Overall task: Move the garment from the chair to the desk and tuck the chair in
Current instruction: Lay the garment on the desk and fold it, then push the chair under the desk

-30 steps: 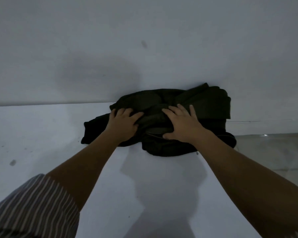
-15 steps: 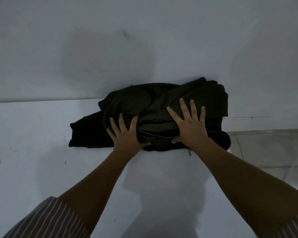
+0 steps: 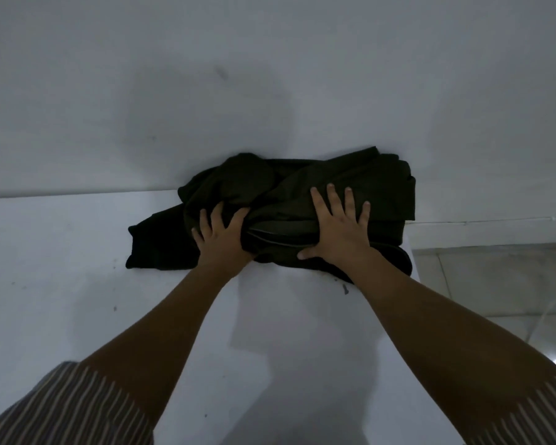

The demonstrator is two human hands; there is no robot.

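A dark, bunched garment (image 3: 270, 187) lies on the white desk (image 3: 61, 252), pushed up against the wall at the desk's far right corner. My left hand (image 3: 222, 236) rests flat on the garment's left half with fingers spread. My right hand (image 3: 337, 229) lies flat on its right half, fingers spread wide and thumb at the near edge. Neither hand grips the cloth; both press on top. A sleeve end spreads out to the left (image 3: 154, 248). The chair is out of view.
A plain grey wall (image 3: 270, 75) rises right behind the desk. The desk's right edge (image 3: 430, 332) drops off to a tiled floor (image 3: 495, 284). Small dark marks dot the desk surface at the left.
My hands went from clutching the garment to lying flat on it with fingers spread. The garment was pushed back against the wall, and the view shifted slightly.
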